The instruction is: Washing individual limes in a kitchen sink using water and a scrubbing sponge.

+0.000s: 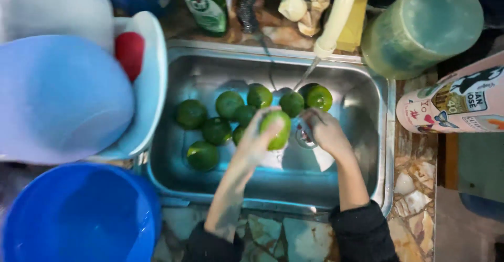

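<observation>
My left hand holds a round green fruit over the middle of a steel sink. My right hand is just to its right, fingers curled near the drain, under a thin stream of water from a pale tap spout; whether it grips anything is unclear. Several more green fruits lie in the sink's left and far parts, one of them next to the water stream.
A blue bucket sits at the near left, light blue plastic basins above it with a red item. A green bottle, yellow sponge, green jar and pink carton ring the sink.
</observation>
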